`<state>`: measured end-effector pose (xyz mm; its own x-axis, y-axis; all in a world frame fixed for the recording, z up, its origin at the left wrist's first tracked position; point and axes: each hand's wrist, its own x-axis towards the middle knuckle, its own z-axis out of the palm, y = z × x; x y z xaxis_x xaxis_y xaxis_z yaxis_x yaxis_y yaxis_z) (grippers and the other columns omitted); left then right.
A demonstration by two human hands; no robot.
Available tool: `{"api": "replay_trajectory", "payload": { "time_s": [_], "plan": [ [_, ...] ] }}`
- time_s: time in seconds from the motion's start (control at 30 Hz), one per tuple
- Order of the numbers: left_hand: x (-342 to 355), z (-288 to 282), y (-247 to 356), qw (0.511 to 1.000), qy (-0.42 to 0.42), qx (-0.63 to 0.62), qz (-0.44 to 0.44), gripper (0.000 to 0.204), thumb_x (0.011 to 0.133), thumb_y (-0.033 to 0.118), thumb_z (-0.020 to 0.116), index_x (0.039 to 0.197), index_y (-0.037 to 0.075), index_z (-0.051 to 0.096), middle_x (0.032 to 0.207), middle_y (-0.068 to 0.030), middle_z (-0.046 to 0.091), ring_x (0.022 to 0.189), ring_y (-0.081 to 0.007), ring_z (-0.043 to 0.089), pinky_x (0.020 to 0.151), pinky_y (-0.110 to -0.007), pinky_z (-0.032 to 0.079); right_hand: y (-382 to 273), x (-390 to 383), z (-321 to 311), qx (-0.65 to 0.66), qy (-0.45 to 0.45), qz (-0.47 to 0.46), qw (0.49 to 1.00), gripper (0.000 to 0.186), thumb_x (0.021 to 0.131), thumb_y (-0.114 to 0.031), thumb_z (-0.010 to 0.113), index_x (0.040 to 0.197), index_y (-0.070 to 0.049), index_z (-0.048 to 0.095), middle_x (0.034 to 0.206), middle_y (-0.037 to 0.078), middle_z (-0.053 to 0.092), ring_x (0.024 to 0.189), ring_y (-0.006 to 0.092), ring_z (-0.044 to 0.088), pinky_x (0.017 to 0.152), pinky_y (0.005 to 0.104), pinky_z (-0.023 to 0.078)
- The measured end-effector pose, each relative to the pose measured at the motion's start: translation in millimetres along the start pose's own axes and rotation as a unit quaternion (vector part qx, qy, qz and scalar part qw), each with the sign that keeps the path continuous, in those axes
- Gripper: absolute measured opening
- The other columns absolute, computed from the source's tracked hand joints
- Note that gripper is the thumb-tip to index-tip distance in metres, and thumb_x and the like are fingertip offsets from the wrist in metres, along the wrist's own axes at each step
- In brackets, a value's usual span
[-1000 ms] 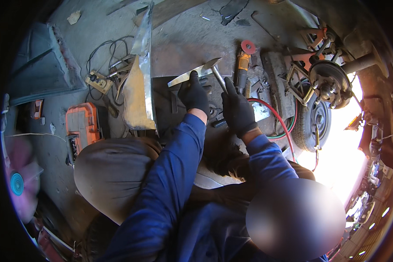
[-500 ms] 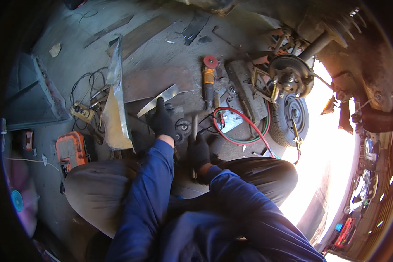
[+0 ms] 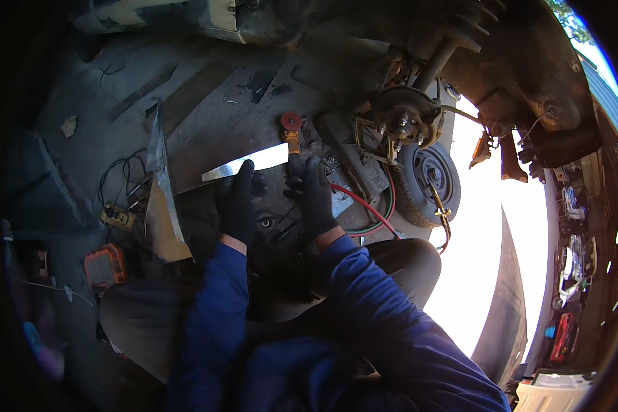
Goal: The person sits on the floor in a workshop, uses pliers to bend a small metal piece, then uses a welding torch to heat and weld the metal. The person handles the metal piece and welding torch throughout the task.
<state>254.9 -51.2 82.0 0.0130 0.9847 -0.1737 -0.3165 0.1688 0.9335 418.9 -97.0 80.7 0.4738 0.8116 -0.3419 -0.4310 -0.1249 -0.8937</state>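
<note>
Gloved left hand (image 3: 237, 202) lies flat, fingers spread, pinning the shiny metal strip (image 3: 244, 163) steady on the floor; right hand (image 3: 314, 196), open just right of it, grips nothing.

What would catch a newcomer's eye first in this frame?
Probably the shiny metal strip lying on the dark floor, with the black-gloved left hand resting at its near edge and the gloved right hand just beside it. Next, the bare wheel hub of the raised vehicle at upper right, with a small wheel lying below it and red and green hoses curling past the right hand.
</note>
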Motion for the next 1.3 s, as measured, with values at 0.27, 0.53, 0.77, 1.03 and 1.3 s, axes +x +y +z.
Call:
{"api": "replay_trajectory", "payload": {
  "time_s": [0.27,0.53,0.77,1.03,1.3],
  "plan": [
    [-12,22,49,0.987,-0.130,-0.087,0.041,0.035,0.108,0.036,0.072,0.114,0.001,0.078,0.096,-0.0023,0.078,0.086,-0.0113,0.071,0.082,-0.032,0.056,-128,-42,26,-0.160,-0.217,-0.132,0.954,0.035,0.110,-0.016,0.070,0.139,0.002,0.065,0.111,0.006,0.076,0.093,0.0127,0.075,0.079,0.0288,0.060],
    [-6,-2,119,0.877,-0.310,0.204,0.306,0.035,0.110,0.029,0.069,0.131,0.002,0.074,0.127,-0.0081,0.075,0.114,-0.0160,0.069,0.098,-0.034,0.057,-171,-31,9,-0.288,-0.248,-0.344,0.859,0.024,0.111,-0.013,0.063,0.128,0.002,0.070,0.114,0.008,0.079,0.093,0.0165,0.076,0.080,0.0328,0.063],
    [23,-31,183,0.668,-0.331,0.486,0.456,0.032,0.100,0.007,0.066,0.132,0.004,0.071,0.130,-0.0184,0.073,0.120,-0.0318,0.070,0.094,-0.044,0.060,-149,7,33,-0.197,-0.348,-0.317,0.860,0.026,0.113,-0.015,0.060,0.131,0.001,0.071,0.120,0.007,0.078,0.100,0.0175,0.075,0.085,0.0336,0.063],
    [65,-87,154,0.559,-0.370,0.629,0.394,0.046,0.098,0.005,0.061,0.144,0.004,0.066,0.138,-0.0233,0.070,0.129,-0.0410,0.066,0.110,-0.050,0.053,-103,23,69,-0.162,-0.354,-0.251,0.886,0.028,0.112,-0.018,0.063,0.130,0.001,0.072,0.116,0.008,0.079,0.097,0.0170,0.075,0.083,0.0333,0.063],
    [73,-90,132,0.506,-0.293,0.702,0.407,0.038,0.094,0.006,0.062,0.130,0.006,0.072,0.114,-0.0174,0.074,0.106,-0.0402,0.072,0.096,-0.053,0.057,-78,26,103,-0.204,-0.353,-0.283,0.868,0.029,0.111,-0.021,0.066,0.129,0.001,0.073,0.112,0.009,0.079,0.093,0.0164,0.076,0.081,0.0330,0.063]
  ]
}}
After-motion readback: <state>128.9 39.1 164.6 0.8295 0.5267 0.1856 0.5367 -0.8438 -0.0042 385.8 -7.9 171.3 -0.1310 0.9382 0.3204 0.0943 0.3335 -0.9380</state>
